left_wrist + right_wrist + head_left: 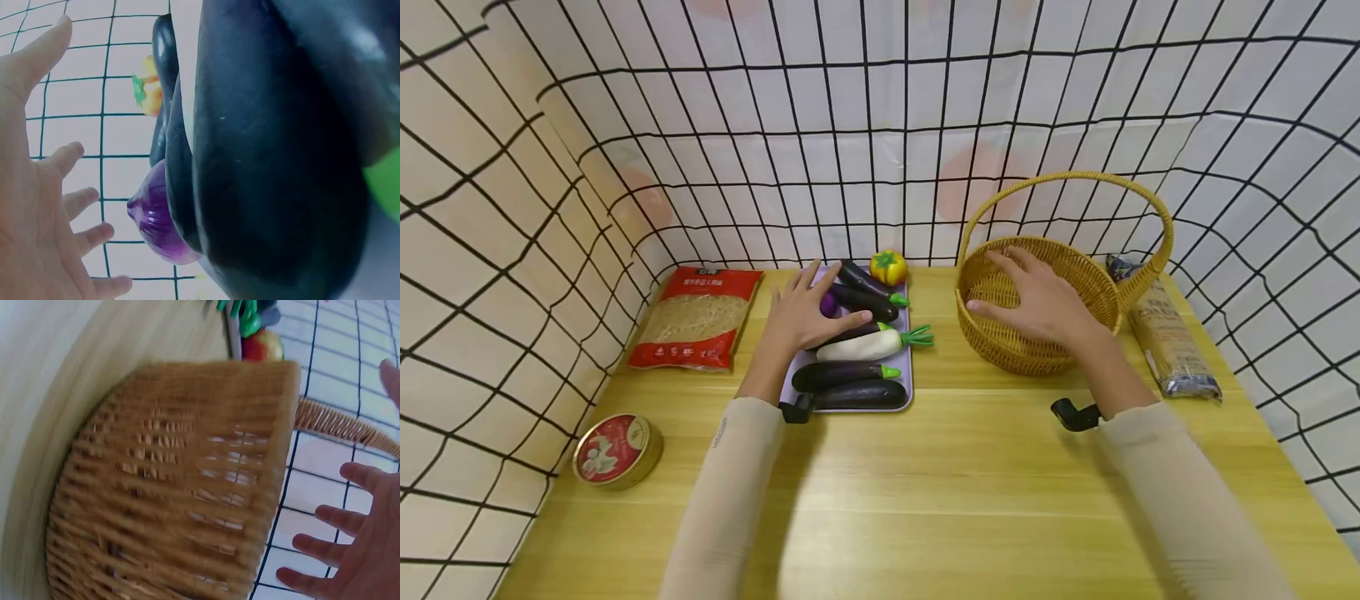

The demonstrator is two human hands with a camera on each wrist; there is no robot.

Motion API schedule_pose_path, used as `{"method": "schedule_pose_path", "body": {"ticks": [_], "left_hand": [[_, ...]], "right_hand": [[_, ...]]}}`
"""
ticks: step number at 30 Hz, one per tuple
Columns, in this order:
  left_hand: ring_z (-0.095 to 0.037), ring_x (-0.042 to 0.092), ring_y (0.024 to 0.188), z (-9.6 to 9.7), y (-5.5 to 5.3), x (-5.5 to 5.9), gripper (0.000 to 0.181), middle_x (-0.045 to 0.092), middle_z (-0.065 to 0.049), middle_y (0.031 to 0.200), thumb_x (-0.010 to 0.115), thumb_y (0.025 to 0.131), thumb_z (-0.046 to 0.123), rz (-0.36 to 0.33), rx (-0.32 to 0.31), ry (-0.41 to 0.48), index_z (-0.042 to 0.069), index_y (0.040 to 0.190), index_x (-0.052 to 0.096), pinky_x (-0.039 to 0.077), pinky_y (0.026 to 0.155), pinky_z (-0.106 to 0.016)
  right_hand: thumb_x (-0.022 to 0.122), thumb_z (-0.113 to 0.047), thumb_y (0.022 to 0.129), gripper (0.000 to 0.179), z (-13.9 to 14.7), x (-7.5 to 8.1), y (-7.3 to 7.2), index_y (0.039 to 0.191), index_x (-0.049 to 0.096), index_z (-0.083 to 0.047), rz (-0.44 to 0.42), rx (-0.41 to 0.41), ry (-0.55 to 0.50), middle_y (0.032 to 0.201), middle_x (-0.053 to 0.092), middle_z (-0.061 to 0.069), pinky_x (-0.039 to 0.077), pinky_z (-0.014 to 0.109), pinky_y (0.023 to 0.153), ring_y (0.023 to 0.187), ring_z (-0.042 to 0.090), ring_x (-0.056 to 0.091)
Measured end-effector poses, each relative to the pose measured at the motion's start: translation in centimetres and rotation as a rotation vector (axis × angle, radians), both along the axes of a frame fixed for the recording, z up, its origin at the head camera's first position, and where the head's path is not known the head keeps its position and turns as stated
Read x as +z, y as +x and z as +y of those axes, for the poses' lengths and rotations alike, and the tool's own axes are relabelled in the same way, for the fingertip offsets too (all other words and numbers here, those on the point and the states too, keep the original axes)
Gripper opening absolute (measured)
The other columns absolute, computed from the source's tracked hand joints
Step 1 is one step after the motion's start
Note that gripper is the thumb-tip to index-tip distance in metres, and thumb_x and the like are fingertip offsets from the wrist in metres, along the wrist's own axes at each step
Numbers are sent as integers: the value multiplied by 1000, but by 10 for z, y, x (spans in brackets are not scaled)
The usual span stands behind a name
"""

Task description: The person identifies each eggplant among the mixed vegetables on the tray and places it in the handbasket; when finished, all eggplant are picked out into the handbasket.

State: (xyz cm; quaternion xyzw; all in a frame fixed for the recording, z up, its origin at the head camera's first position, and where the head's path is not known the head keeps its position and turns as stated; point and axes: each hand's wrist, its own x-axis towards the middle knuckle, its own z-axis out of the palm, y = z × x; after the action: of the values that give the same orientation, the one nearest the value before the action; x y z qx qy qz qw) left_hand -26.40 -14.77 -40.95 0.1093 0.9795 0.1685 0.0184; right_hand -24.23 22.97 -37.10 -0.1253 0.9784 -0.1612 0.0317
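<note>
Above the wooden desk (940,492), I see my left grip (805,315) spread, empty, over a tray (906,358) of vegetables (859,346), right grip (1043,304) likewise over a basket (991,335), apparently reaching, so grasping calls for closing.

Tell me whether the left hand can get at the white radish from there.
Likely yes: the left hand is open and empty above the tray, and no other vegetable appears to lie over the white radish.

The head view is bright, a pale sheen on the near table (917,517), soft shadows beside both sleeves (726,492), the mesh (864,63) bowing left and right. The right wrist view smears the basket (169,475); the left, bluish, shows glare on an eggplant (369,47).
</note>
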Motion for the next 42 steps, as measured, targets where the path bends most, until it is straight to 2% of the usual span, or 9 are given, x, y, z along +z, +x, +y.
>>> {"method": "schedule_pose_path", "body": {"ticks": [6,10,15,22,24,27,32,39,42], "left_hand": [[-39,12,160,-8,11,-6,101,8,-3,175,55,83,82,-13,-17,150,39,165,16,25,119,-71],[-41,16,159,-15,18,-7,91,13,-5,175,61,89,68,0,14,249,35,165,23,28,118,-71],[-43,23,156,-28,24,-12,83,23,-13,171,63,93,56,24,35,336,28,164,30,30,118,-70],[-46,32,151,-40,33,-20,73,30,-21,166,59,99,49,33,54,386,23,162,34,30,118,-68],[-46,34,150,-42,34,-21,69,33,-23,164,57,100,45,26,89,411,20,161,37,31,119,-66],[-46,45,141,-47,37,-24,64,40,-22,160,59,101,42,20,160,441,16,157,45,39,114,-64],[-39,57,119,-56,41,-28,56,49,-17,154,64,98,40,-5,243,471,16,148,58,52,96,-54],[-42,67,122,-64,42,-32,51,57,-23,145,62,98,28,-71,259,481,12,146,59,60,90,-49],[-38,69,116,-65,42,-33,50,62,-21,140,63,97,27,-95,276,470,13,145,61,60,85,-43]], "right_hand": [[48,-80,91,91,-10,-3,15,164,24,-32,51,4,-80,170,25,15,31,79,109,151,49,29],[52,-75,93,83,-21,-6,26,161,35,-30,95,31,-132,165,36,15,35,73,111,148,46,37],[57,-67,95,74,-38,-12,42,157,42,-30,82,88,-238,161,43,11,38,71,111,145,43,43],[64,-55,97,65,-61,-27,54,153,48,-27,3,193,-414,155,51,5,46,60,108,134,33,54],[64,-51,98,64,-66,-31,57,153,49,-25,-16,221,-447,154,52,5,49,57,105,130,33,58],[66,-46,99,60,-72,-40,59,152,50,-23,-30,256,-491,152,54,7,53,54,102,125,35,60],[70,-34,98,55,-83,-49,65,149,55,-17,-82,294,-582,147,59,12,55,51,99,121,37,64],[71,-40,97,59,-99,-57,71,146,57,-11,-173,328,-618,140,62,16,54,50,104,120,36,65],[71,-40,97,58,-103,-62,71,144,58,-10,-196,341,-621,139,63,13,54,50,103,118,33,67]]}}
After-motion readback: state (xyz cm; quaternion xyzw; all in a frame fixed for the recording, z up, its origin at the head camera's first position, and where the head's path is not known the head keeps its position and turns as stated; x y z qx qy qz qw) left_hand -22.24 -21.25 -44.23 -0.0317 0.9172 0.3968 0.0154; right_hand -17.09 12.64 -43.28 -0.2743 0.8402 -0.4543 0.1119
